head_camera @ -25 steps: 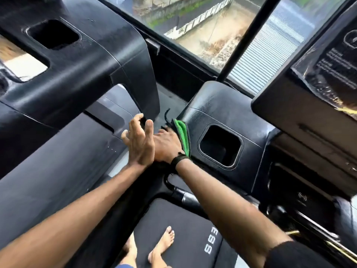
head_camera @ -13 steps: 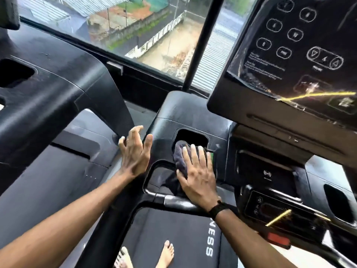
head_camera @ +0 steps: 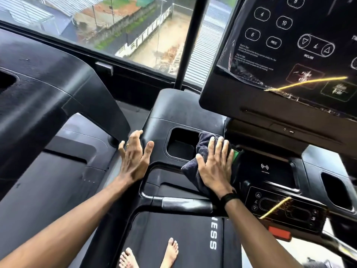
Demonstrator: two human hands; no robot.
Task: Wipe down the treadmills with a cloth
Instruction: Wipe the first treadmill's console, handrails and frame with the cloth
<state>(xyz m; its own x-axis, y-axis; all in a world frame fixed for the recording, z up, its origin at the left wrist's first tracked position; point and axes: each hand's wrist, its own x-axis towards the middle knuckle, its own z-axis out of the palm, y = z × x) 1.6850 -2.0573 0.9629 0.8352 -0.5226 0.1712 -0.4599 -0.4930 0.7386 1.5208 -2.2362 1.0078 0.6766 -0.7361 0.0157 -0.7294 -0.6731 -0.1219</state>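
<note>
right hand fingers (head_camera: 218, 151) straight and spread, flat on the cloth (head_camera: 195, 167), pressing it onto the treadmill console (head_camera: 154, 124) just right of the cup holder recess (head_camera: 181, 144). nothing curled round it, palm pressure only. the right hand (head_camera: 214, 169) covers most of the cloth; a dark grey fold sticks out toward the recess and a green edge (head_camera: 236, 154) shows on the far side from it. left hand (head_camera: 135, 161) on the other side of the recess, fingers loose and splayed, holding nothing, resting on or near the console edge; contact unclear.

cloth looks like soft, light microfibre, limp, will bunch and slide under the palm. best held flat with a spread hand as now, or pinched at a folded edge to reposition. the console plastic looks hard, smooth and slightly glossy, so the cloth should glide easily; the recess has steep walls, probably needs the cloth pushed in with fingertips.

right of the recess: wireless charging pad (head_camera: 264, 167), button panel (head_camera: 286, 207), display screen (head_camera: 289, 45) above with peeling film. below the recess: handle bar (head_camera: 185, 205), running belt (head_camera: 173, 229), bare feet (head_camera: 170, 252). left of it a second treadmill (head_camera: 48, 97). beyond it a window (head_camera: 135, 31) over rooftops.
</note>
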